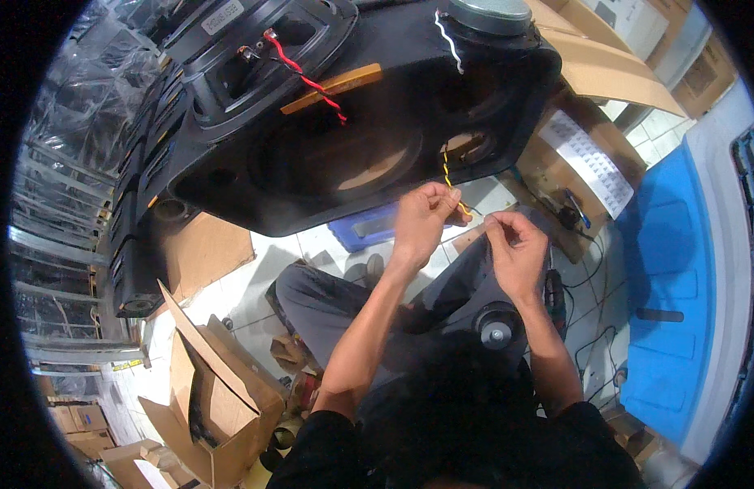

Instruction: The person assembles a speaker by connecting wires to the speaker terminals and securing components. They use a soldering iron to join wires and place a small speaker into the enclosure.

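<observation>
A yellow and black twisted wire (448, 169) comes out of the smaller round hole in a black speaker cabinet (312, 213). My left hand (423, 222) pinches this wire close to its loose end, below the cabinet's edge. Just to the right, my right hand (517, 248) has thumb and forefinger pressed together beside the wire end; anything between them is too small to make out. On my lap, by the right forearm, sits a small round black driver with a silvery centre (496, 332).
A large woofer (263, 61) with a red twisted wire (299, 69) rests on the cabinet, near an orange-brown strip (332, 88). A round grey driver (491, 15) has a white wire (450, 45). Around me are an opened cardboard box (222, 407), a blue panel (670, 285) and floor cables.
</observation>
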Demonstrator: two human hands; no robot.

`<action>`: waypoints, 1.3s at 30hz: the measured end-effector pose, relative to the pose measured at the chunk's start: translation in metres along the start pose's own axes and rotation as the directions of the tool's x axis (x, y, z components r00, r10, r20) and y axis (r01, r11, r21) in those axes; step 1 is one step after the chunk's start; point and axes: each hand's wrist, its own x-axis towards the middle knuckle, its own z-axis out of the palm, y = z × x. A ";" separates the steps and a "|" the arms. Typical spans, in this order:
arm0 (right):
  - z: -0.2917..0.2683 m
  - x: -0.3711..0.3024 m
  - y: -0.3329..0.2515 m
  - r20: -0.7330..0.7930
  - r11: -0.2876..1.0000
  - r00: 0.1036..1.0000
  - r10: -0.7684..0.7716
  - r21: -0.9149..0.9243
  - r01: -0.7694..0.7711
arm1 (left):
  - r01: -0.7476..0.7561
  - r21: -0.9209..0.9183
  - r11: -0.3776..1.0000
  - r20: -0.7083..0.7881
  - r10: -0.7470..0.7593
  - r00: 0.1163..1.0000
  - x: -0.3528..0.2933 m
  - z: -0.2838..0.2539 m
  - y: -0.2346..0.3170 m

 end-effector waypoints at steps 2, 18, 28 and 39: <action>-0.003 0.000 0.002 0.014 1.000 1.000 0.024 -0.014 -0.024 | -0.020 0.005 1.000 0.028 0.020 0.999 0.000 -0.001 -0.003; 0.002 -0.007 -0.032 0.205 0.548 0.825 -0.526 -0.660 0.513 | -0.078 0.137 0.987 -0.059 0.087 0.994 -0.006 0.014 0.008; 0.029 -0.002 -0.010 -0.051 0.914 0.999 -0.004 -0.405 -0.017 | -0.207 0.105 0.973 -0.267 0.228 0.936 -0.010 0.042 -0.005; 0.005 -0.025 -0.018 0.069 0.954 0.998 -0.007 -0.299 0.028 | -0.146 -0.083 0.986 -0.233 0.123 0.965 0.000 0.034 -0.013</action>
